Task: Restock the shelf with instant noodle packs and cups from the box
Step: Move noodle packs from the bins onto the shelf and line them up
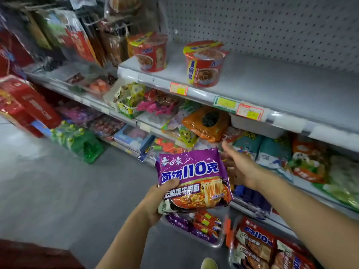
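The left hand (155, 199) holds the purple noodle pack (194, 179) upright, thumb curled over its lower left corner. The right hand (238, 167), fingers loosely spread and holding nothing, reaches just right of the pack, nearer the shelf (252, 82).

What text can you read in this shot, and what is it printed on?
"白象" and "面饼110克": purple noodle pack held in the left hand.
"110": red noodle packs, bottom right; rest blurred.
Noodle cups on the top shelf: print too blurred.
Price tags on the shelf edge: unreadable.
Right hand holds nothing with text.
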Demonstrator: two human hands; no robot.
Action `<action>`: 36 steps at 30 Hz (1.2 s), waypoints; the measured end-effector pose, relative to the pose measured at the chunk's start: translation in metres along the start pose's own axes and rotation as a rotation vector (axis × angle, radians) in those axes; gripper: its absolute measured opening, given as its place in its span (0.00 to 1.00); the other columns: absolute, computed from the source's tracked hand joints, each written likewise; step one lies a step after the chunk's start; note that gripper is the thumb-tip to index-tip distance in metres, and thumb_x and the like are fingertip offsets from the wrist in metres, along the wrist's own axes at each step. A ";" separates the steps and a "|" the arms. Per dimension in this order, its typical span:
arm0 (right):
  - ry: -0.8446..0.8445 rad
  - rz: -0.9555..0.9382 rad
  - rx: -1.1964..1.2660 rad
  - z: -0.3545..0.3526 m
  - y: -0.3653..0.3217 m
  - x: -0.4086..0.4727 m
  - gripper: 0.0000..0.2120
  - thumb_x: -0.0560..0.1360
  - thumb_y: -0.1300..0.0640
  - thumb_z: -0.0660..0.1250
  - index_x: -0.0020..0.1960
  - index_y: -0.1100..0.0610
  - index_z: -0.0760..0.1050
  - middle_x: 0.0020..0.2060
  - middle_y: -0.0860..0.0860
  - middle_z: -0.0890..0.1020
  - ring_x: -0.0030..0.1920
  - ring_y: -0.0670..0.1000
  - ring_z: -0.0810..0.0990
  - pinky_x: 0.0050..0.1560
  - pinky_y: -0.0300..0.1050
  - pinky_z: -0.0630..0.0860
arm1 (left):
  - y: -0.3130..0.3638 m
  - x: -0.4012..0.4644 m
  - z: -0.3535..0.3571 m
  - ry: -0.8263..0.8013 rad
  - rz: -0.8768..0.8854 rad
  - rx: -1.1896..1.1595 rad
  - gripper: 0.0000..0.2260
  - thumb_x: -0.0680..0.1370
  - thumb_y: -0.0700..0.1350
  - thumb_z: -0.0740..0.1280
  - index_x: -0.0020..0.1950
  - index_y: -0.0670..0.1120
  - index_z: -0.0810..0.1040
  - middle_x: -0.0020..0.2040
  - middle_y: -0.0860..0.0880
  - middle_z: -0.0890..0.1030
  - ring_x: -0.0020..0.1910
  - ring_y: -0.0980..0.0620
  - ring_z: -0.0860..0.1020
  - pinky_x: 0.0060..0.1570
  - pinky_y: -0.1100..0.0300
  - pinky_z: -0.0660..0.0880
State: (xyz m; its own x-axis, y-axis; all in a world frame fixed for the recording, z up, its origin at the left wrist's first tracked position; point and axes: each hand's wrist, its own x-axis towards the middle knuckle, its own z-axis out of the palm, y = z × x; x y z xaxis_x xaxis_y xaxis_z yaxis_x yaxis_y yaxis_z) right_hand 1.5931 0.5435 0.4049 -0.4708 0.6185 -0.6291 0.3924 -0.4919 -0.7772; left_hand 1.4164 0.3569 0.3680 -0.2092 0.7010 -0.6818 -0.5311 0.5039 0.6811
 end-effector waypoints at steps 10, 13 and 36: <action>0.209 -0.263 0.070 -0.017 -0.025 -0.129 0.06 0.81 0.55 0.63 0.47 0.55 0.77 0.38 0.52 0.85 0.36 0.48 0.84 0.34 0.39 0.77 | 0.043 -0.071 0.069 -0.135 0.158 -0.020 0.25 0.68 0.47 0.74 0.63 0.40 0.78 0.54 0.37 0.84 0.49 0.39 0.84 0.44 0.49 0.82; 0.308 -0.302 0.098 -0.031 -0.030 -0.153 0.09 0.82 0.55 0.61 0.49 0.56 0.78 0.40 0.53 0.86 0.38 0.49 0.84 0.39 0.42 0.79 | 0.051 -0.080 0.091 -0.185 0.178 0.006 0.25 0.68 0.47 0.74 0.64 0.40 0.77 0.55 0.37 0.83 0.50 0.39 0.84 0.47 0.48 0.81; 0.349 -0.410 -0.068 -0.267 -0.093 -0.327 0.39 0.53 0.45 0.81 0.60 0.57 0.74 0.48 0.56 0.86 0.46 0.56 0.86 0.39 0.49 0.81 | 0.093 -0.152 0.379 -0.343 0.422 0.110 0.37 0.59 0.61 0.76 0.63 0.42 0.77 0.53 0.40 0.85 0.52 0.41 0.84 0.58 0.43 0.77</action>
State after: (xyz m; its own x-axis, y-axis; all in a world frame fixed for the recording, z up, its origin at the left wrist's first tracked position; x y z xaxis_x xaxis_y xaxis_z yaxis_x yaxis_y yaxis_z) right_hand 1.9213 0.5508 0.6863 -0.3101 0.9238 -0.2247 0.2877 -0.1341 -0.9483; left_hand 1.7099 0.4886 0.6366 -0.0962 0.9684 -0.2302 -0.3667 0.1805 0.9127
